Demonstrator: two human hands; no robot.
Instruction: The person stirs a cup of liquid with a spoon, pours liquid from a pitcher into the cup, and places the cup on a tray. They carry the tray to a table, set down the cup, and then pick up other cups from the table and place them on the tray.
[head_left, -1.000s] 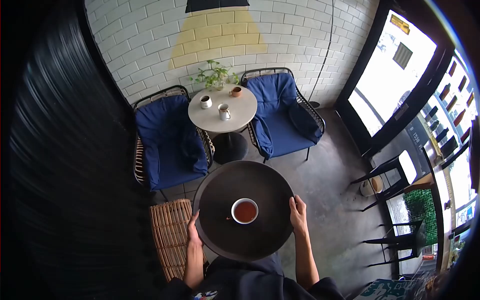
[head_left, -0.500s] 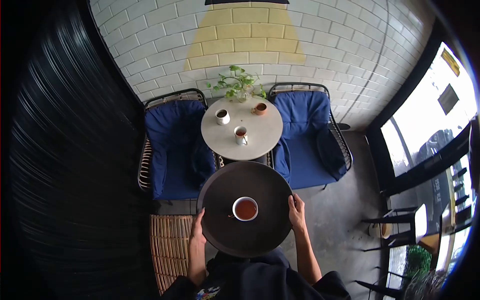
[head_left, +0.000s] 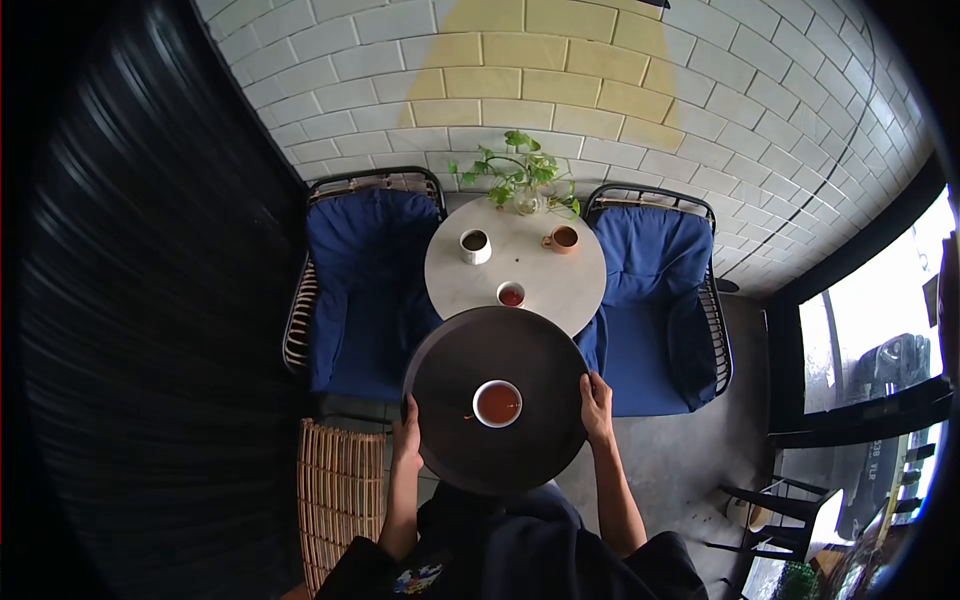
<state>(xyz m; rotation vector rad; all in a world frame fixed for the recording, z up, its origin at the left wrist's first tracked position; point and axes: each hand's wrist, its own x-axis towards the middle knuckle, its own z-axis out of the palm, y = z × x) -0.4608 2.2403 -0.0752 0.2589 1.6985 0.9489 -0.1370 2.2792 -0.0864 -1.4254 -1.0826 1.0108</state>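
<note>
A round dark serving tray (head_left: 470, 350) is held level in front of me. My left hand (head_left: 408, 436) grips its left rim, and my right hand (head_left: 597, 408) grips its right rim, thumbs on top and the other fingers mostly hidden. On the tray stands one white cup of reddish-brown tea (head_left: 497, 404). Beyond it is a round pale table (head_left: 455, 285). A white cup with dark drink (head_left: 475, 246), a brown cup (head_left: 562, 240) and a light cup with reddish drink (head_left: 511, 294) stand on it; the tray's far edge partly covers the last one.
Two armchairs with blue cushions (head_left: 360, 300) (head_left: 650, 330) flank the table. A glass vase with a leafy plant (head_left: 528, 198) stands by the tiled wall (head_left: 350, 90). A wicker seat (head_left: 340, 490) is at my left, a dark stool (head_left: 790, 510) at the right near the window.
The tray has come nearer the table and now overlaps its near edge, partly covering the closest cup. My view has turned and shifted slightly. Both hands keep their hold.
</note>
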